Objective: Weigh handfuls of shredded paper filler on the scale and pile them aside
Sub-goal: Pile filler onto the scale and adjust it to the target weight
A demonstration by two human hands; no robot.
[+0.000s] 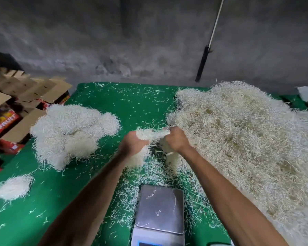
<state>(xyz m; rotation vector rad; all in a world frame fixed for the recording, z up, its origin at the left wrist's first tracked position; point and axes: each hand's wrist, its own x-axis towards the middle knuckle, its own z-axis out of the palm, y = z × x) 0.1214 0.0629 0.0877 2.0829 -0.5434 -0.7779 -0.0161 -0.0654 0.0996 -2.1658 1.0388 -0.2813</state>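
- left hand (132,142) and right hand (176,139) both grip one clump of shredded paper (152,134), stretched between them above the green mat (132,100), beyond the scale (159,208).
- the clump hangs in trailing tufts under both fists; strands sag toward the litter on the mat. the hold looks loose at the edges.
- scale pan carries only a few stray strands; nothing is being weighed yet. the display at the near edge is cut off and unreadable.
- bulk supply heap (238,135) lies to the right, touching the right wrist area; weighed piles (69,132) and a small pile (13,188) sit to the left, well apart from the scale.
- risk: pulling the clump apart may shed strands, so the handful ends up lighter than intended.
- risk: loose litter round the scale could rest against the pan edge and distort a reading.
- risk: the supply heap sits close; a trailing tuft may drag extra strands with it.
- risk: tufts overhanging the pan onto the mat would under-read.
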